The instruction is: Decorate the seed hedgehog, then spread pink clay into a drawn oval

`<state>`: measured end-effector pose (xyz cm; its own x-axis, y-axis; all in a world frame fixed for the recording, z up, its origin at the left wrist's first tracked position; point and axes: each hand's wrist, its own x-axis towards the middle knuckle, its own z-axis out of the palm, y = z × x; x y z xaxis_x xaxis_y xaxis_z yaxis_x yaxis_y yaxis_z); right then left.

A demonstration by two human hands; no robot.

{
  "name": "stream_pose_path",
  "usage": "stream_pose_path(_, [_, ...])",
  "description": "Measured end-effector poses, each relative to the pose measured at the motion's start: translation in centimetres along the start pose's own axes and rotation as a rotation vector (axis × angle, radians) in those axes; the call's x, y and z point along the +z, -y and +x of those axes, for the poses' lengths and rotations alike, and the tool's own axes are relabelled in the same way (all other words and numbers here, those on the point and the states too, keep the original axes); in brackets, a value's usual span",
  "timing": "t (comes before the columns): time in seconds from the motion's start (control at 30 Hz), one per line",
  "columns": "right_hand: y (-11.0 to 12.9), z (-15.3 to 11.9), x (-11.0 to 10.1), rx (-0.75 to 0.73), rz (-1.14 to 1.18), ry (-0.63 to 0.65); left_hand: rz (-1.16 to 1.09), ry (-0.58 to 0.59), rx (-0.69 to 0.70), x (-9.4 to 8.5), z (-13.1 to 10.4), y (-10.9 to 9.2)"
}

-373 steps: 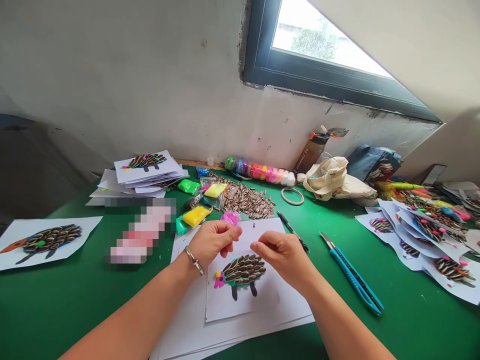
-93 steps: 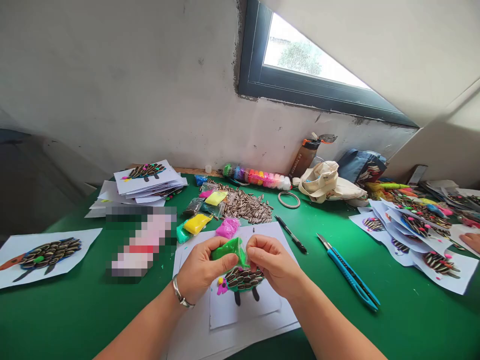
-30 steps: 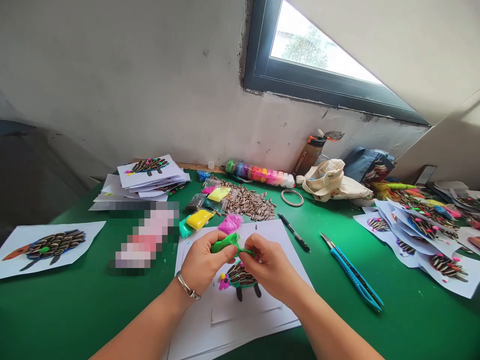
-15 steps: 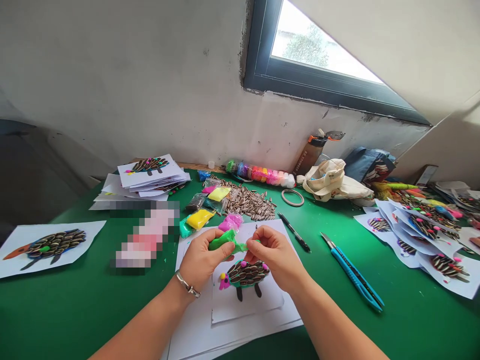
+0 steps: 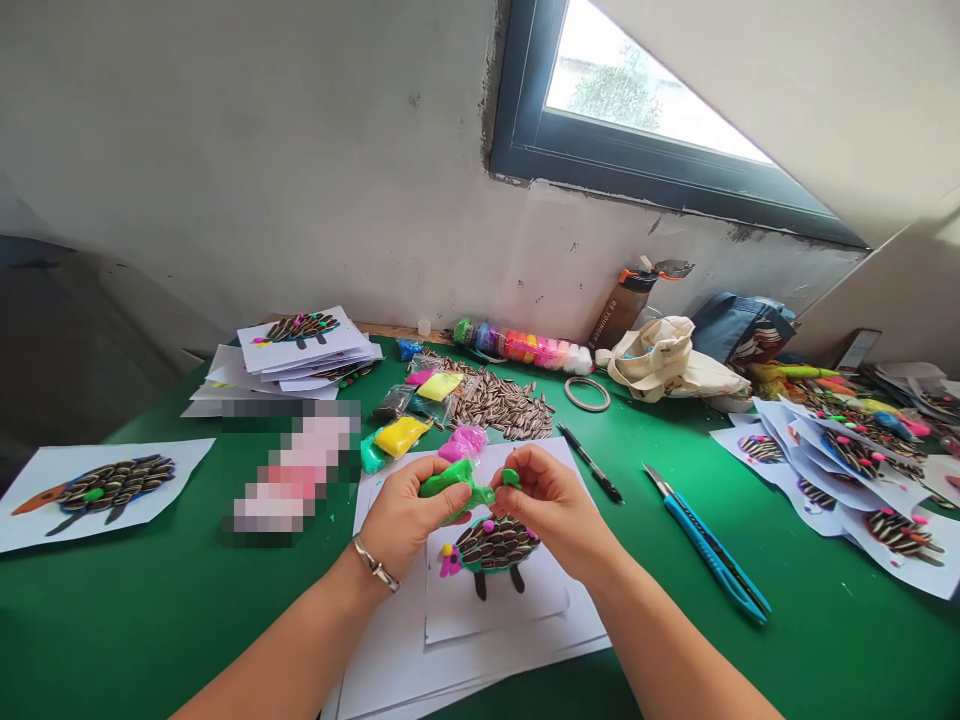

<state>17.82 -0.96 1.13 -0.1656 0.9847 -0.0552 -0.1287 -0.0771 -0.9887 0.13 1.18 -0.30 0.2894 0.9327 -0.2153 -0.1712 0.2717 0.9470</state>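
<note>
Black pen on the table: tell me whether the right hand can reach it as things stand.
Likely yes: the pen lies uncovered close beyond the right hand, though that hand holds a bit of green clay.

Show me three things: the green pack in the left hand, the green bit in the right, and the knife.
Green pack point(image 5: 448, 479): head view, on its upper side.
Green bit point(image 5: 511, 477): head view, on its exposed face.
Knife point(image 5: 708, 549): head view, on its blue handle.

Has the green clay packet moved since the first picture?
Yes, the green clay packet went from behind the yellow packet to its right and nearer the person, now in the left hand.
</note>
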Motion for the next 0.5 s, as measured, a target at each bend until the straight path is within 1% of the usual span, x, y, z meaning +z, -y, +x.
stream_pose_path(0.1, [-0.2,0.1,0.1,0.025,-0.013,-0.029,0.022,0.043,0.001,0.0,0.0,0.3])
stream_pose_path(0.2, [-0.5,0.2,0.2,0.053,-0.067,-0.047,0.057,0.062,0.006,0.1,0.0,0.3])
stream_pose_path(0.37, [-1.3,0.4,0.5,0.138,-0.076,-0.014,0.205,0.042,-0.012,0.4,-0.2,0.0])
stream_pose_path(0.5, [-1.1,0.4,-0.3,0.214,-0.011,0.076,0.16,0.072,-0.014,0.4,-0.3,-0.2])
